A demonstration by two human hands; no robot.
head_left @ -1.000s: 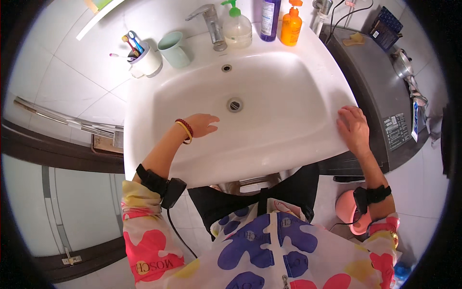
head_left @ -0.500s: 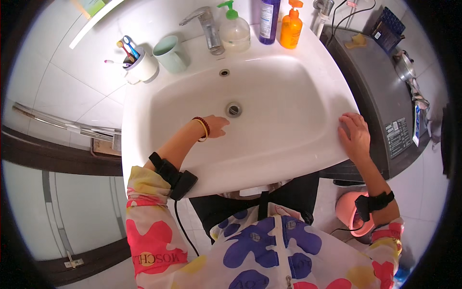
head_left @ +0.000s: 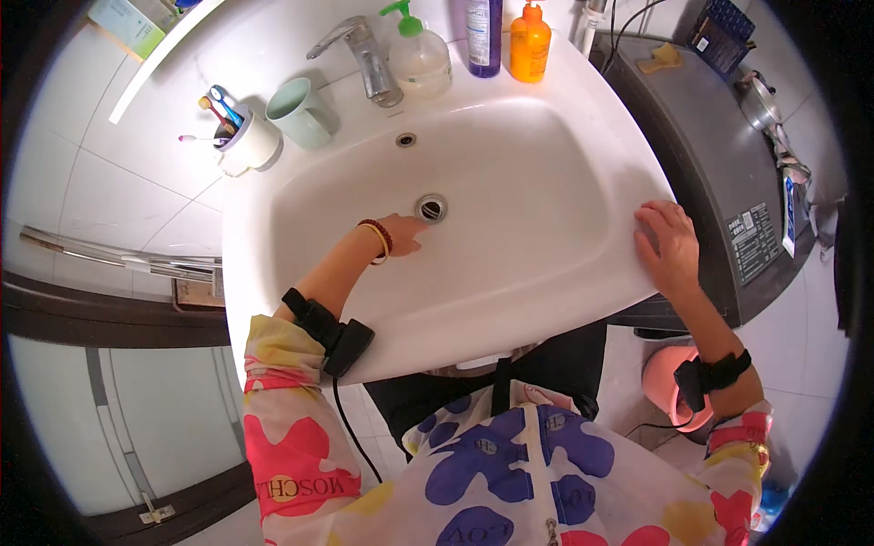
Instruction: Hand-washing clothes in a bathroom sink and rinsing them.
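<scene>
My left hand point(head_left: 401, 235) reaches down into the white washbasin point(head_left: 510, 255), its fingers stretched out and holding nothing. One fingertip is at the lower edge of the metal drain point(head_left: 431, 208), whose stopper looks tilted, with a dark gap around it. Whether the finger presses on the stopper I cannot tell. At the basin's right rim, my right hand point(head_left: 669, 244) rests with its fingers laid over the edge, open and without any object. Higher on the basin's back wall is the round overflow hole point(head_left: 406, 140).
Along the back ledge stand a toothbrush cup point(head_left: 250, 144), a green mug point(head_left: 303, 114), the faucet point(head_left: 369, 64), a green-topped pump bottle point(head_left: 421, 62), a purple bottle point(head_left: 484, 36) and an orange pump bottle point(head_left: 530, 45). A dark appliance point(head_left: 710, 173) adjoins the right side.
The view has shifted slightly, moving the basin left in the picture. My left fingertip has come closer to the drain, and the stopper looks more tilted. My right hand stays on the rim.
</scene>
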